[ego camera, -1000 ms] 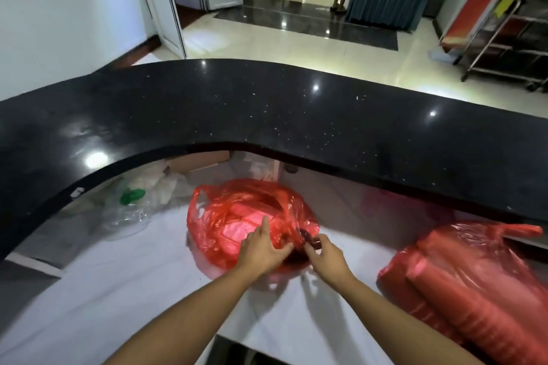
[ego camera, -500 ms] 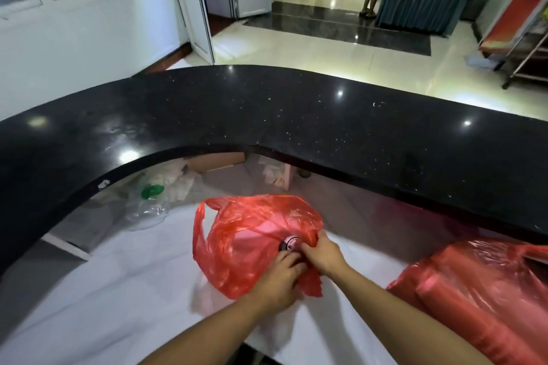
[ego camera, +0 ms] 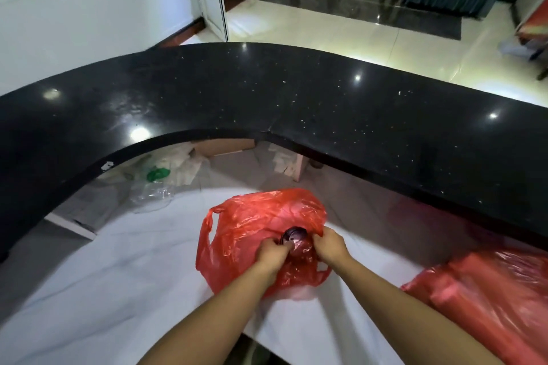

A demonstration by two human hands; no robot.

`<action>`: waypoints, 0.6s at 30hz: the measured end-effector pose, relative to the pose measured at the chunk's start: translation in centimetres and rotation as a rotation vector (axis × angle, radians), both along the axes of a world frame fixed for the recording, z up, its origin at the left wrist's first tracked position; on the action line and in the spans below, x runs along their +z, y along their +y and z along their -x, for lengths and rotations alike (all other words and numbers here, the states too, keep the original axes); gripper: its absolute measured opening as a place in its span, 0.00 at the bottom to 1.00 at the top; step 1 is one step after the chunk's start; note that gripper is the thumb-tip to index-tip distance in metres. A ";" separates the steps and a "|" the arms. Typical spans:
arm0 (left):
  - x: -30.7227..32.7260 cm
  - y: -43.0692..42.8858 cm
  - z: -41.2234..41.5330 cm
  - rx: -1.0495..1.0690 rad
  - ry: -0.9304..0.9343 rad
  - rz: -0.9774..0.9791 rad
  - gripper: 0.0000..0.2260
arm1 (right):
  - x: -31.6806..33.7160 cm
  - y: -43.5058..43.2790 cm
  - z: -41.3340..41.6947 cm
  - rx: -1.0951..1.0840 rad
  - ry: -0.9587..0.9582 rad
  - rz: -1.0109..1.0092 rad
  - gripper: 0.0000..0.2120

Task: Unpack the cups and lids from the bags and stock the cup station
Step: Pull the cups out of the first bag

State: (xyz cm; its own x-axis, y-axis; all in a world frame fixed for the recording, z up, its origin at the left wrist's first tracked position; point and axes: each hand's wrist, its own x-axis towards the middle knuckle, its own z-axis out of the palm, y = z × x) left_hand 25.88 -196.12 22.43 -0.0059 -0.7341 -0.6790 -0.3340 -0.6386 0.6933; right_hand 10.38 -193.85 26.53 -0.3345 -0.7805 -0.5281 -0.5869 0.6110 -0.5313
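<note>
Left hand (ego camera: 271, 255) and right hand (ego camera: 329, 247), grips clamped on crinkled red plastic bag (ego camera: 252, 225) around a dark round stack (ego camera: 294, 235).

Bright, even indoor light; ceiling-lamp glare on black counter (ego camera: 326, 104) and floor (ego camera: 341, 35); wide-angle edge curvature.

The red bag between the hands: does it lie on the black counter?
No, the red bag lies on the white surface below the black counter, not on it.

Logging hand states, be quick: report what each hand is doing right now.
Left hand: fingers curled on the dark round item at the mouth of the red bag.
Right hand: pinching the red bag's edge.
</note>
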 end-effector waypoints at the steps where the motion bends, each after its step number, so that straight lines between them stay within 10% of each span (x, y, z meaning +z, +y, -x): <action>1: 1.5 0.2 0.1 0.007 0.048 -0.041 0.15 | 0.2 -0.1 0.1 -0.003 0.000 0.006 0.12; 6: 4.5 0.4 0.3 0.021 0.155 -0.175 0.08 | 0.8 0.0 0.2 -0.017 -0.016 -0.003 0.12; 18: 6.2 0.7 -0.5 0.074 -0.027 0.232 0.18 | 3.2 -0.7 -0.1 -0.022 0.196 -0.042 0.15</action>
